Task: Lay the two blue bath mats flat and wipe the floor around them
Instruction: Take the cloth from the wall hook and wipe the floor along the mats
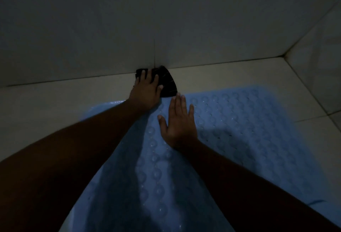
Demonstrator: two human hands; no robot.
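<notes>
A blue bath mat (249, 126) with round suction cups lies spread on the pale tiled floor and fills the lower middle of the view. My right hand (178, 123) rests flat on it near its far edge, fingers straight. My left hand (146, 89) presses with straight fingers on a dark cloth (168, 84), which lies on the floor just beyond the mat, against the foot of the wall. I can make out only one mat; a second one is not distinguishable in the dim light.
A tiled wall (129, 28) rises right behind the cloth. A second wall (317, 34) meets it in a corner at the right. Bare floor tiles (46, 100) show to the left of the mat and at the far right. The room is dim.
</notes>
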